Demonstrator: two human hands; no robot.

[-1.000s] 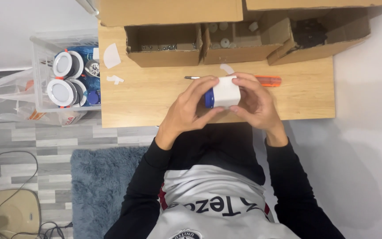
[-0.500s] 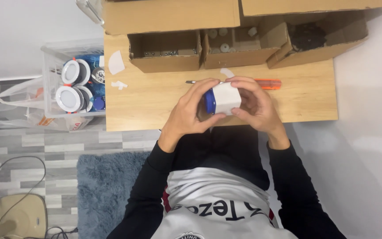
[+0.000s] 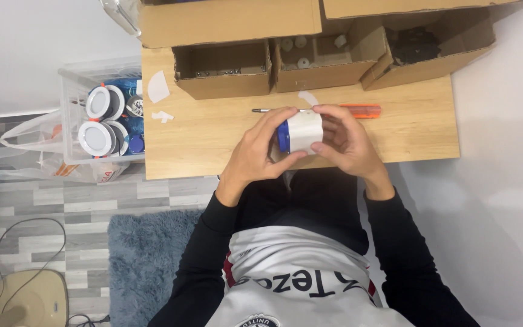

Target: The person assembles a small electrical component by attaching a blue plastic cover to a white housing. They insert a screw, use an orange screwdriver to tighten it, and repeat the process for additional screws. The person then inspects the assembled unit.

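Left hand (image 3: 260, 151) and right hand (image 3: 345, 140) are both gripping a small white-and-blue box (image 3: 298, 132) over the light wooden table (image 3: 201, 145).

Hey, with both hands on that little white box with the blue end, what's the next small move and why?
Probably pull the blue end open with the left hand, since the right hand already steadies the white box above the table.

Three open brown cardboard boxes (image 3: 222, 69) stand in a row on the light wooden table (image 3: 419, 127). An orange-handled screwdriver (image 3: 358, 111) lies near them. A clear plastic bin (image 3: 71, 91) holds round white lamps (image 3: 96, 138).
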